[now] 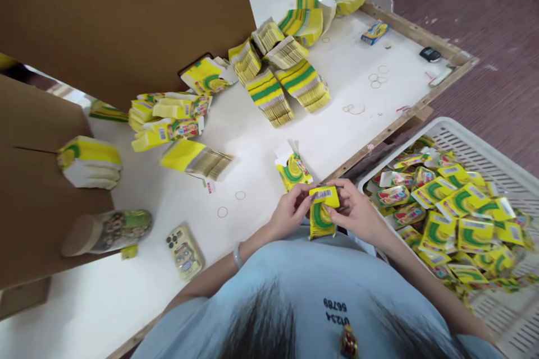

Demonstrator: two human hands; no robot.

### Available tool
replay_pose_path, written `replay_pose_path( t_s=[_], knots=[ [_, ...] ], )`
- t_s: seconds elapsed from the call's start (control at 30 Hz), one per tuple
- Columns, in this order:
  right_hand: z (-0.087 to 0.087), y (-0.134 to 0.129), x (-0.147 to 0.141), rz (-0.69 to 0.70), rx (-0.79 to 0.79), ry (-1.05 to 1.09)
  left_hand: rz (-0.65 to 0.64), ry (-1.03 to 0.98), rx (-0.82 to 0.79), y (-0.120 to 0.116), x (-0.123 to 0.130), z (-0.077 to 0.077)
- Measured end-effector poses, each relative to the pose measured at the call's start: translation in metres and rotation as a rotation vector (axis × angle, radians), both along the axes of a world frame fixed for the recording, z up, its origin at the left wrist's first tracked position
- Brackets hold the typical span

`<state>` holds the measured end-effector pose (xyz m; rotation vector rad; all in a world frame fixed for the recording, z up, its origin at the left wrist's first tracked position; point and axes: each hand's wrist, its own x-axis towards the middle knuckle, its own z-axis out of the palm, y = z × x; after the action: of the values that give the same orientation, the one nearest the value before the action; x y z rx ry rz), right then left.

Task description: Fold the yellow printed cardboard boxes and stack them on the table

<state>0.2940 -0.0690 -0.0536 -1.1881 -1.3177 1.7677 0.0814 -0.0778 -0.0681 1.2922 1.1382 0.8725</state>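
Close to my body, both hands grip a small yellow and green carton (323, 221) with a barcode near its top edge. My left hand (291, 206) pinches its upper left corner, and my right hand (351, 210) holds the right side with the thumb on the front. Just beyond, on the table, lies another yellow carton (292, 173) with its white end flaps raised. Flattened cartons (269, 98) are stacked in bundles farther up the table.
At my right stands a white plastic basket (484, 143) heaped with yellow cartons. Large cardboard boxes (126, 17) border the table's left side. A jar (107, 231), a phone (185, 252), rubber bands (222, 212) and a blue box (374, 32) lie on the white table (252, 151), edged in wood.
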Motion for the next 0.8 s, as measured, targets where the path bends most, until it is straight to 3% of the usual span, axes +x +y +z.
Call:
replay_pose_path(
  t_s=[0.2,0.3,0.37,0.47,0.57,0.63,0.7,0.8],
  knots=[
    [-0.015,0.002,0.000,0.012,-0.093,0.214,-0.069,0.118,0.200,-0.001,-0.007,-0.007],
    [-0.024,0.005,0.003,-0.105,-0.103,0.209,-0.121,0.295,0.448,0.026,-0.024,-0.010],
    [-0.027,0.010,0.020,-0.272,0.000,0.078,0.004,0.462,0.597,0.062,-0.040,-0.015],
    [-0.024,0.013,0.079,-0.589,0.254,-0.340,0.292,0.745,0.512,0.121,-0.063,-0.027],
    [-0.016,0.008,0.145,-0.756,0.342,-0.872,0.280,0.795,0.266,0.158,-0.079,-0.040],
    [-0.013,0.003,0.168,-0.807,0.406,-1.163,0.215,0.780,0.210,0.167,-0.086,-0.044],
    [-0.013,0.004,0.164,-0.847,0.539,-1.259,0.189,0.789,0.256,0.167,-0.089,-0.043],
    [-0.018,0.018,0.115,-0.776,0.684,-0.991,0.179,0.813,0.349,0.159,-0.092,-0.032]
  ],
)
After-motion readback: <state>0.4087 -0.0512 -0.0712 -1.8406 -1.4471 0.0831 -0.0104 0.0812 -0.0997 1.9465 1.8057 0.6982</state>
